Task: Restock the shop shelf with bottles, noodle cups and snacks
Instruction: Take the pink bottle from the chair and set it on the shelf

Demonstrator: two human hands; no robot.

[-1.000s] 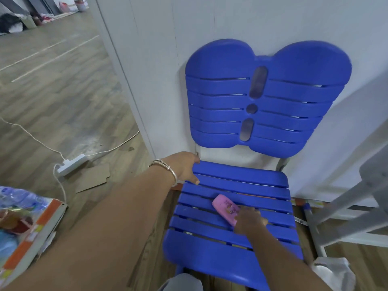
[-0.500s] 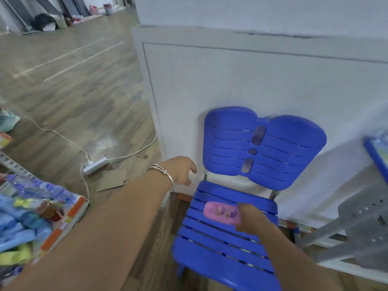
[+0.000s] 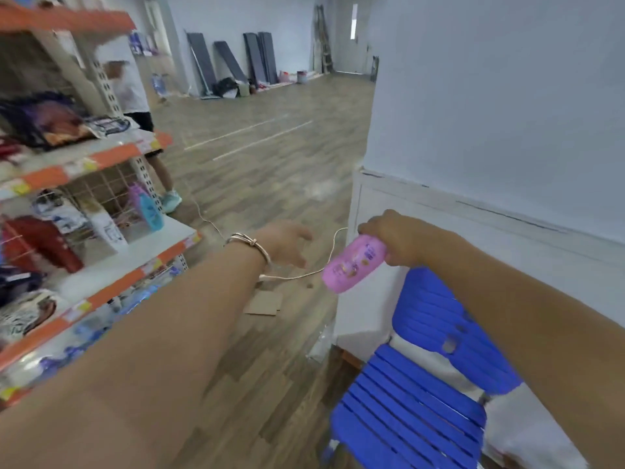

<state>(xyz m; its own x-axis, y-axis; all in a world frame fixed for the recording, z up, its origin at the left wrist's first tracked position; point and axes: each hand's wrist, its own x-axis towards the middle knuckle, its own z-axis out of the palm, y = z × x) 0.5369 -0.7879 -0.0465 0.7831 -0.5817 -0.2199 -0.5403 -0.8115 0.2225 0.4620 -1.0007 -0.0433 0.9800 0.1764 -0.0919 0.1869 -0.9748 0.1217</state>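
Just one pink bottle (image 3: 351,265), gripped by the right hand (image 3: 399,240); at its nine o'clock, left hand (image 3: 287,243) extended, fingers relaxed, empty.

Lit evenly and brightly with only faint shadows, smeared by motion blur across the shelf (image 3: 111,157), bowed at wide-angle edges.
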